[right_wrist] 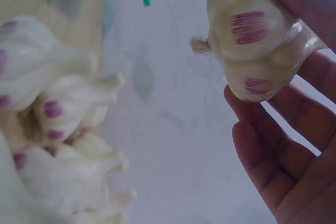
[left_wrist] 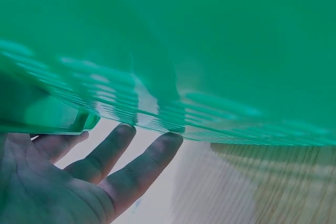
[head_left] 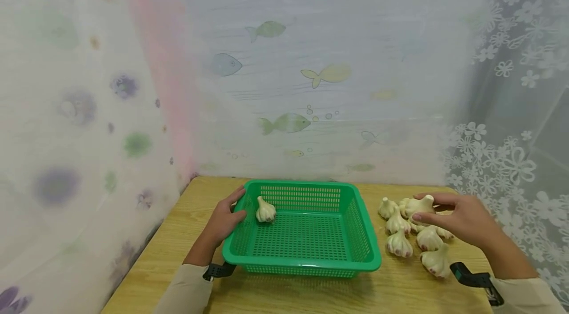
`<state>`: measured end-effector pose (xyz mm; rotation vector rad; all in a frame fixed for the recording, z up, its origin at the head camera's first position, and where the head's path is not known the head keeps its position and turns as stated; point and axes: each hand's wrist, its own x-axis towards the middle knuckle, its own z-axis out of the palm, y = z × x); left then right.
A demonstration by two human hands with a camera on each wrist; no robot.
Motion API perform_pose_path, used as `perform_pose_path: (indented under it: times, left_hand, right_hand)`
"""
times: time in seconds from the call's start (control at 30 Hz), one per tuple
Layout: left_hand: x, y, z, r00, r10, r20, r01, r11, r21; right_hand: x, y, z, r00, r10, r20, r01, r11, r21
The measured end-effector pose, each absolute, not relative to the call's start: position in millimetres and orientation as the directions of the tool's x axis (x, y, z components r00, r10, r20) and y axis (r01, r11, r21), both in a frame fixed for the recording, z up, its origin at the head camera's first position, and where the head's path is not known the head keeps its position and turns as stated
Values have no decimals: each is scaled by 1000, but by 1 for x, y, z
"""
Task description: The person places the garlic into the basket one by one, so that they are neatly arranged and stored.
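Note:
A green plastic basket (head_left: 302, 265) with slotted walls stands on the wooden table. One garlic bulb (head_left: 265, 211) sits inside it, at the left end. My left hand (head_left: 222, 220) holds the basket's left rim, thumb over the edge; in the left wrist view its fingers (left_wrist: 142, 163) touch the outer wall. To the right of the basket, my right hand (head_left: 471, 217) pinches another garlic bulb (right_wrist: 257, 40) between thumb and fingers, raised above a group of garlic bulbs (head_left: 399, 244). The right wrist view shows purple patches and a root tuft on the held bulb.
Several loose garlic bulbs (right_wrist: 63, 98) lie close together on the table (head_left: 178, 255) beneath my right hand. Behind the table hangs a pale curtain (head_left: 329, 146) printed with fish. A flower-patterned curtain (head_left: 80, 156) hangs along the left side.

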<state>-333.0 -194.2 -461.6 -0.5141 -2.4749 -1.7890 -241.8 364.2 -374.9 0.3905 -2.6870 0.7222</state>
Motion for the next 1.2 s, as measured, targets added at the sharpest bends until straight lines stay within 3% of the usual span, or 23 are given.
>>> perform_pose_path:
  times: [0.63,1.2]
  left_hand:
    - [-332,-193,-461,-947,233,221,285,295,912]
    - [-331,-193,-459,-948,230,220,283,294,913]
  right_hand:
    - [-275,307,-358,-842,-286,457,-492,756,-433]
    - [-308,267,-356,-855,-346,386,-516,638,-572]
